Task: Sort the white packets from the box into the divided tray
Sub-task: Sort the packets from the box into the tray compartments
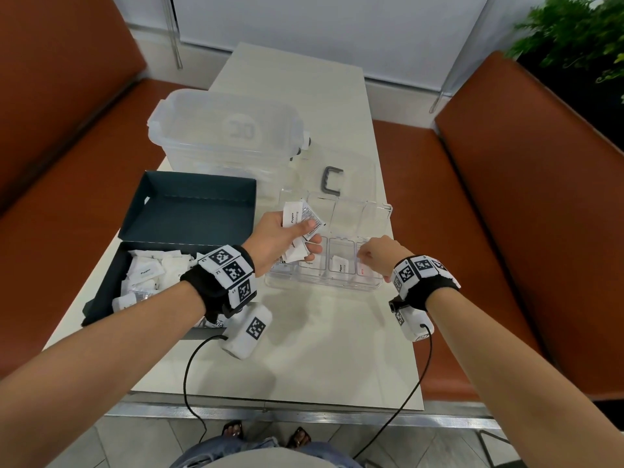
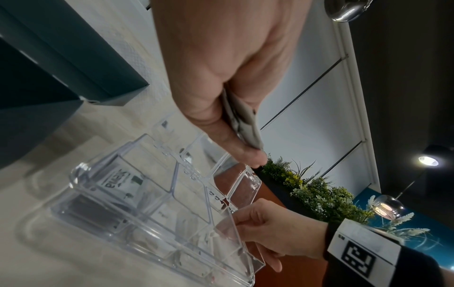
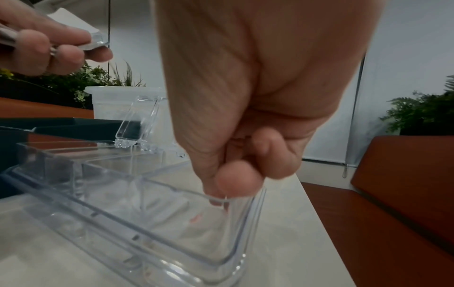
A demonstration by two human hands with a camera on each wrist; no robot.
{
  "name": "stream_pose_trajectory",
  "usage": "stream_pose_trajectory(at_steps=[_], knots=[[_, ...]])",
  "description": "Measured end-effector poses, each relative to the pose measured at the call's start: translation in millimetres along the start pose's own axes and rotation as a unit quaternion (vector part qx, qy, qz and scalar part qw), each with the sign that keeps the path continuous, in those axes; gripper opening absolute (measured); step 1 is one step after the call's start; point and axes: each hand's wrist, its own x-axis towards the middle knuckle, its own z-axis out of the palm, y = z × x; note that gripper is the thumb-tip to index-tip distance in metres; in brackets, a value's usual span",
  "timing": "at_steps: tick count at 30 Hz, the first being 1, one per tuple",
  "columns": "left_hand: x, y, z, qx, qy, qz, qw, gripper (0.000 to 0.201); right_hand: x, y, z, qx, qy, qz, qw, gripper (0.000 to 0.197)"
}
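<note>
My left hand (image 1: 309,236) hovers over the left end of the clear divided tray (image 1: 378,282) and grips a fan of several white packets (image 1: 297,214) between thumb and fingers; the left wrist view shows the packets (image 2: 245,116) edge on. My right hand (image 1: 366,256) is over the tray's near right compartment with curled fingers, fingertips (image 3: 217,202) just inside the rim, and no packet shows between them. A packet with a red mark (image 3: 196,219) lies in that compartment. A "Pepper" packet (image 1: 341,265) lies in the compartment beside it. The dark box (image 1: 101,298) at the left holds many more packets (image 1: 148,271).
A large clear lidded bin (image 1: 223,130) stands behind the box. A grey C-shaped handle (image 1: 332,180) lies by the tray's raised clear lid. Orange benches (image 1: 506,231) flank the pale table. Wrist-camera cables hang off the near table edge.
</note>
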Motion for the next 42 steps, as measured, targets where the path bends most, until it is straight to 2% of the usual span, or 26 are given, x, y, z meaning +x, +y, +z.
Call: stream_pose_trajectory(at_steps=[7,10,12,14,16,18,22,24,26,30,32,35,39,42], knots=[[1.5,1.4,0.8,-0.006,0.002,-0.007,1.0,0.019,-2.4,-3.2,-6.1,0.02,0.001,0.017,1.0,0.031],[1.2,1.8,-0.5,-0.009,0.003,-0.012,1.0,0.022,-8.5,-6.3,-17.3,0.084,0.063,0.002,0.994,0.029],[0.4,0.7,-0.9,-0.013,-0.005,-0.014,1.0,0.022,-16.2,-15.5,-23.3,0.21,0.147,-0.037,0.966,0.022],[-0.7,-0.6,-0.2,-0.006,-0.012,-0.012,1.0,0.021,-27.0,-33.0,-27.4,0.351,0.205,-0.08,0.91,0.015],[-1.7,-1.4,2.1,0.017,-0.02,-0.004,1.0,0.021,-34.3,-49.9,-27.9,0.436,0.199,-0.106,0.871,0.017],[-2.6,-1.5,3.6,0.041,-0.031,0.005,0.999,0.024,-36.7,-60.8,-26.0,0.465,0.183,-0.116,0.859,0.022],[-6.2,3.1,2.5,0.035,-0.062,-0.012,0.997,0.028,-36.3,-60.4,-27.4,0.511,0.19,-0.112,0.831,0.006],[-7.6,6.5,1.3,0.02,-0.055,-0.016,0.998,0.027,-37.7,-56.5,-30.5,0.555,0.179,-0.108,0.805,0.004],[-7.0,10.4,-2.4,0.002,-0.031,-0.013,0.999,0.025,-38.3,-54.3,-33.9,0.583,0.203,-0.108,0.78,0.002],[-5.6,17.0,-14.9,0.033,0.001,-0.023,0.999,0.034,-36.8,-53.3,-33.9,0.531,0.27,-0.099,0.797,0.01],[-7.8,17.7,-18.5,0.045,-0.011,-0.041,0.998,0.036,-37.0,-58.2,-31.0,0.525,0.268,-0.107,0.801,0.016],[-11.9,15.8,-19.9,0.053,-0.028,-0.05,0.997,0.026,-36.2,-67.1,-28.1,0.524,0.261,-0.123,0.801,0.019],[-13.0,14.1,-27.1,0.108,-0.015,-0.013,0.994,0.017,-31.8,-78.0,-33.9,0.576,0.22,-0.144,0.774,0.017],[-14.2,18.0,-33.4,0.125,-0.002,0.001,0.992,0.018,-20.9,-85.5,-39.5,0.515,0.222,-0.14,0.816,0.016]])
